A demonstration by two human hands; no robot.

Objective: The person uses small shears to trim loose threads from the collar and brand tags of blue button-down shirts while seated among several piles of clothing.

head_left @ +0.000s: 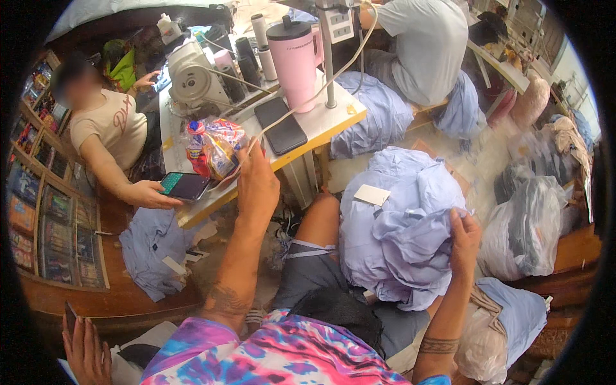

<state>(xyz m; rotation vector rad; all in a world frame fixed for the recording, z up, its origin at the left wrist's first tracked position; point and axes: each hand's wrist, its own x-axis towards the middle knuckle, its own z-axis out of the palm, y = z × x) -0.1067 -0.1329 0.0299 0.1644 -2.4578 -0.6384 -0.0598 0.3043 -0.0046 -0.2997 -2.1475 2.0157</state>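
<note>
My left hand (260, 183) is raised at the table's near edge with its fingers curled, beside a colourful plastic food package (215, 147). A pale cord (314, 96) runs down past its fingertips; what the fingers hold, if anything, I cannot make out. With my right hand (465, 237) I grip the right edge of a crumpled light-blue garment (417, 237). It lies over a large light-blue cloth bundle (404, 179) by my knees. A blank-looking white tag (371, 194) rests on the bundle.
On the table (340, 122) stand a pink tumbler (295, 64), a black phone (281, 125), thread cones and a sewing machine (196, 74). A person at left holds a phone (185, 186); another hand (86, 353) shows lower left. Behind sits a grey-shirted person (423, 48). Plastic-wrapped bundles (526, 224) lie right.
</note>
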